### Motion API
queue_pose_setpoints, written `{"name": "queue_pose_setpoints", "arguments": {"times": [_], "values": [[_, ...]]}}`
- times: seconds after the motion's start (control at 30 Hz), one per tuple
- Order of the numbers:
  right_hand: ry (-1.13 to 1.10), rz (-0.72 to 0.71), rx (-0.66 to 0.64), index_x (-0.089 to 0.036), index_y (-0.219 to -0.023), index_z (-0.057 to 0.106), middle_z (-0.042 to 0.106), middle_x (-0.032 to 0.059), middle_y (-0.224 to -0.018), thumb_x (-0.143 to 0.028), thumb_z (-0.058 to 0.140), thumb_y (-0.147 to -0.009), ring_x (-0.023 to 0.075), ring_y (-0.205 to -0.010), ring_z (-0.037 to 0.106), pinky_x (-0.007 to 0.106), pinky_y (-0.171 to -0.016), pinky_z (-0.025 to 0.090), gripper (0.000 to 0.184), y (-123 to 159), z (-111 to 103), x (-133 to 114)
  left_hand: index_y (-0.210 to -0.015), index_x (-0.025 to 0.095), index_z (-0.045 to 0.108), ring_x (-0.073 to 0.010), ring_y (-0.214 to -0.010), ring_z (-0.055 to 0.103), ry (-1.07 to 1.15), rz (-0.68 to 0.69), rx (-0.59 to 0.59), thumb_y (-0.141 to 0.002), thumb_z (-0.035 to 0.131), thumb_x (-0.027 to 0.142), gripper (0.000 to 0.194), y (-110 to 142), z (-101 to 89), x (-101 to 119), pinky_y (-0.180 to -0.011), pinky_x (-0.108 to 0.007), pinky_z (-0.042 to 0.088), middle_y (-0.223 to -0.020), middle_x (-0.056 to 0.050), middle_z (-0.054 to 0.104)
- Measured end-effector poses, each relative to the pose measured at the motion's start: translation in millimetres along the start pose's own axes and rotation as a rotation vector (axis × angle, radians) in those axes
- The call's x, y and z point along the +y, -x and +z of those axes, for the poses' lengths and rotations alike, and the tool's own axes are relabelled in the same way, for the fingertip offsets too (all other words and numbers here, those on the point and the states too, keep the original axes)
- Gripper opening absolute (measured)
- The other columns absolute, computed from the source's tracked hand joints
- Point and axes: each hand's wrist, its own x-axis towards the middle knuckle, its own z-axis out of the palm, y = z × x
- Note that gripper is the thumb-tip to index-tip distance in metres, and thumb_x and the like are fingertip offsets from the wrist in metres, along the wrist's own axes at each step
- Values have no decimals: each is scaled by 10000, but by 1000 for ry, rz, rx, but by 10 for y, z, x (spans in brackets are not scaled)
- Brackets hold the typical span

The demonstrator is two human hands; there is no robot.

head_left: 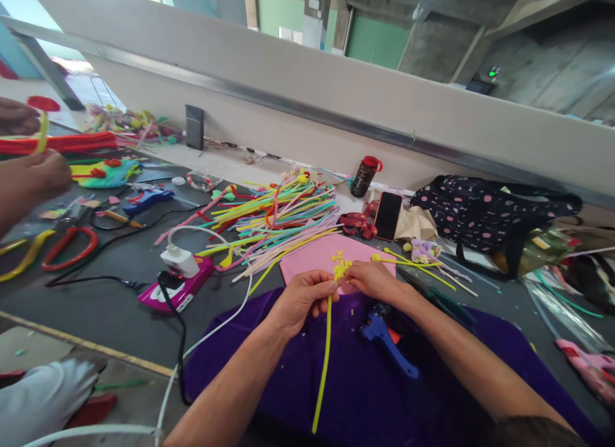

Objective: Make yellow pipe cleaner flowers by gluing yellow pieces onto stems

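Note:
Between thumb and fingers, my left hand [310, 296] pinches a yellow pipe-cleaner flower just under its head, and its long stem [323, 364] hangs down toward me. My right hand [375, 282] is closed at the right side of the small yellow flower head [340, 269]; its fingertips are partly hidden. Behind both hands lies a pink sheet [307, 258] with small yellow scraps [339, 255] on it. A blue glue gun [391, 348] rests on the purple cloth [288, 383] below my right wrist.
A heap of coloured pipe cleaners [283, 216] lies beyond the sheet. Left of me are a magenta power strip [185, 293] with cables and red-handled scissors [70, 248]. A bottle [366, 176], phone [388, 215] and dotted bag [485, 216] stand behind. Another person's hands [33, 178] hold a red flower.

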Motion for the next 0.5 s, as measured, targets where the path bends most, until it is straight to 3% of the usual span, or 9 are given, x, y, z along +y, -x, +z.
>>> {"name": "queue_pose_setpoints", "arguments": {"times": [0.17, 0.33, 0.4, 0.5], "values": [[-32, 44, 72, -161, -819, 627, 656, 57, -821, -157, 508, -760, 176, -717, 588, 254, -636, 382, 133, 23, -94, -41, -702, 129, 586, -15, -374, 447, -1, -21, -1, -663, 662, 306, 196, 0, 8, -9, -330, -119, 270, -592, 12, 612], [-131, 66, 202, -160, -793, 560, 611, 4, -712, -105, 450, -778, 114, -632, 546, 207, -577, 380, 124, 322, -444, -134, -703, 129, 583, -16, -354, 433, 34, -43, -6, -657, 666, 304, 199, 2, 6, -12, -318, -119, 256, -574, 9, 603], [-339, 43, 340, -169, -773, 555, 588, -13, -677, -128, 492, -776, 106, -591, 527, 207, -551, 383, 75, 482, -592, -185, -705, 128, 589, -19, -355, 437, 54, -71, -18, -650, 670, 301, 199, 9, 15, -12, -316, -121, 258, -568, 6, 603], [-585, -31, 434, -175, -759, 589, 592, -1, -714, -171, 554, -769, 120, -641, 553, 230, -598, 416, 37, 636, -719, -258, -691, 126, 591, -21, -346, 435, 77, -102, -49, -650, 670, 295, 191, 23, 34, -9, -306, -125, 246, -557, 3, 602]]}}
